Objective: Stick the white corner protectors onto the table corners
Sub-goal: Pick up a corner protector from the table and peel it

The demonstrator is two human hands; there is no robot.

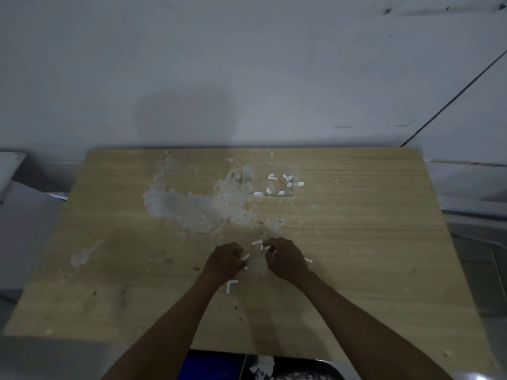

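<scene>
Head view: left hand (225,263) and right hand (285,260) pinch small protector (258,244) mid-worktop (356,242), toward near edge. Spare (231,286) just nearer. Likely light, stiff, sticky-backed; hold by edges.

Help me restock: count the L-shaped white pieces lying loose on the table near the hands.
2: one L-shaped piece below the left hand, another above the gap between both hands. Fingers may hide more.

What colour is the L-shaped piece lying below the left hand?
White; the L-shaped piece shows clearly in the head view.
</scene>
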